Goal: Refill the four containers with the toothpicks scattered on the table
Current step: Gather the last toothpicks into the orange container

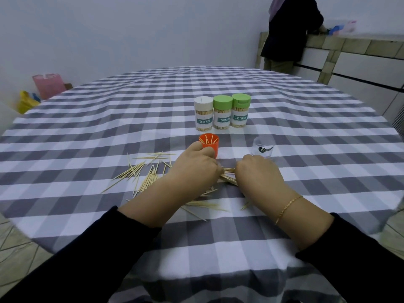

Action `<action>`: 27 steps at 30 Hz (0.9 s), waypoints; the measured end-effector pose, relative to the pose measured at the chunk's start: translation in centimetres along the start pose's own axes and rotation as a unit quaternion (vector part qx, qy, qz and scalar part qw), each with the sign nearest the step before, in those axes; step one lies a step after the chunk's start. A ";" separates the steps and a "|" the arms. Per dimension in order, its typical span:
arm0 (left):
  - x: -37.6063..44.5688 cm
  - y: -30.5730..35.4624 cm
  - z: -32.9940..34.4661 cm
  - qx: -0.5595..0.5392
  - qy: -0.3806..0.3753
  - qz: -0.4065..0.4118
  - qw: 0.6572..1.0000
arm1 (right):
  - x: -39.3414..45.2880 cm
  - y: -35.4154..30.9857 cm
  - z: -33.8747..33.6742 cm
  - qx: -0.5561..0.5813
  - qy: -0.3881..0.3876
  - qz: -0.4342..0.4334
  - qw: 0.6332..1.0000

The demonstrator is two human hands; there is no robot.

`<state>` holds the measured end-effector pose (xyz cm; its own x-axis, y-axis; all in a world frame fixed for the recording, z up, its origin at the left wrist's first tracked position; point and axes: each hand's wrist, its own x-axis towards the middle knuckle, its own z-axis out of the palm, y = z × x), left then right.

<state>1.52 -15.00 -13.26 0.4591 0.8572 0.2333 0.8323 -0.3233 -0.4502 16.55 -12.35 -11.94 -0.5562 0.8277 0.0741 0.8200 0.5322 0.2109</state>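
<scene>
Left hand (194,167): knuckles up on the tabletop, fingers curled down onto a bunch of toothpicks (228,177) that spans the gap to the other hand; it grips one end of the bunch.
Right hand (259,173): knuckles up, just right of the left hand, fingers curled over the other end of the same bunch. A thin gold bracelet (287,207) sits on the wrist.
Loose toothpicks (146,173): scattered to the left of the left hand, more lying near and under both wrists, pointing every way.
Orange cap (209,143): stands mouth up just beyond the left hand's knuckles, a few toothpicks leaning inside it.
Clear container (263,147): open, standing just beyond the right hand; contents cannot be read.
White-lidded container (203,113): upright, full of toothpicks, labelled TOOTHPICK, leftmost of a far row of three.
Green-lidded containers: middle one (222,112) and right one (240,110), both upright, full, lids on, standing side by side and touching.
Tabletop (87,132): round, covered by a grey and white checked cloth.
Background: another person (290,29) stands at a tiled counter (349,43) at far right; pink (49,85) and yellow (27,101) bags on the floor at far left.
</scene>
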 end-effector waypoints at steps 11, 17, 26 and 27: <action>-0.4 -3.6 0.3 -0.210 0.099 -0.123 0.965 | 0.6 1.3 0.6 0.028 0.011 0.003 1.000; 0.9 -4.6 -0.4 -0.573 0.117 -0.326 0.743 | 0.7 1.2 0.5 0.015 0.015 -0.016 1.000; 3.6 -3.9 0.3 -0.688 0.196 -0.424 0.555 | 0.8 0.9 0.5 0.002 0.019 -0.033 0.999; 3.7 -3.7 0.4 -0.690 0.189 -0.426 0.554 | 0.8 0.9 0.5 0.003 0.019 -0.032 0.999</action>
<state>-0.02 -10.47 -11.12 -0.4675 0.8734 0.1362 0.1230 -0.0883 0.9885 16.88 -11.11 -12.19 -0.6126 0.7843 0.0980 0.7829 0.5852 0.2113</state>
